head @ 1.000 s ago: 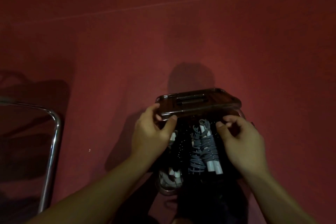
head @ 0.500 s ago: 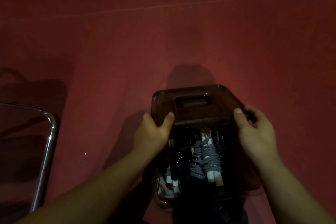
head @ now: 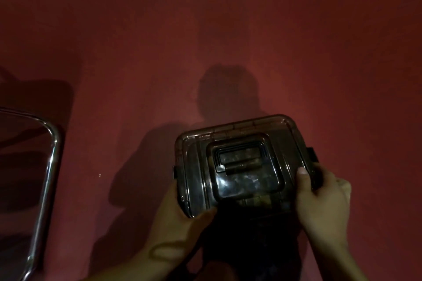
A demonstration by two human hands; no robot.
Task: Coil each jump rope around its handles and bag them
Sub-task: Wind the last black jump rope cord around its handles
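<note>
Now a dark see-through plastic lid (head: 242, 166) with a folded carry handle (head: 239, 161) in its middle is laid flat over the box (head: 262, 223) below it. The lid is held at both sides. The left hand (head: 180, 219) is closed on the near left corner, with the thumb on top and the fingers under the rim. The right hand (head: 322, 198) is closed on the right edge, with the thumb (head: 302, 173) pressed on top, just beside a small black clip (head: 311, 155). A second clip (head: 175, 171) is seen on the left side.

The jump ropes cannot be seen. They are likely inside the box under the lid, but the dim light and dark plastic hide them. The box itself is mostly lost in shadow.

The packing step looks nearly done, and the closing of the box seems to be in hand. Next, the lid would need to be pushed down evenly and the two side clips snapped shut. Whether the lid is seated all the way round cannot be told.

A shiny metal chair frame (head: 49, 166) is seen at the left, well apart, on the red floor (head: 205, 41).
</note>
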